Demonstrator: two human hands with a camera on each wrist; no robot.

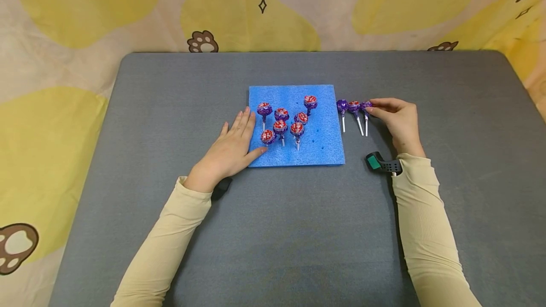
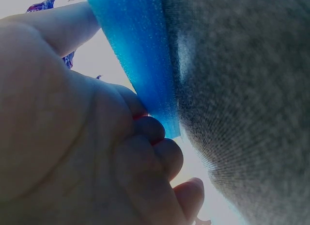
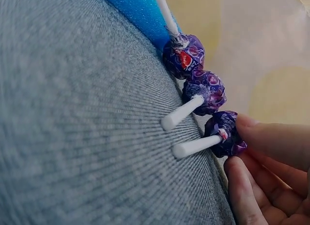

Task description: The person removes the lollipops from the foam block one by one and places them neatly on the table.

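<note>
A blue foam board (image 1: 326, 148) lies flat on the table, with several purple-and-red wrapped lollipops (image 1: 297, 129) standing in it on their white sticks. My left hand (image 1: 228, 148) rests along the board's left edge, fingers straight and thumb over the near corner. To the right of the board, three lollipops lie in a row on the table, sticks toward me. My right hand (image 1: 401, 120) pinches the wrapped head of the rightmost lollipop (image 3: 225, 130) between thumb and fingers. Beside it are the middle lollipop (image 3: 206, 94) and the one closest to the board (image 3: 186, 57).
Small dark holes (image 1: 313, 141) dot the board's right part. The grey table (image 1: 298, 231) extends around it, and a patterned yellow and cream cloth (image 1: 273, 18) hangs behind. A dark strap with a green-faced block (image 1: 374, 161) sits at my right wrist.
</note>
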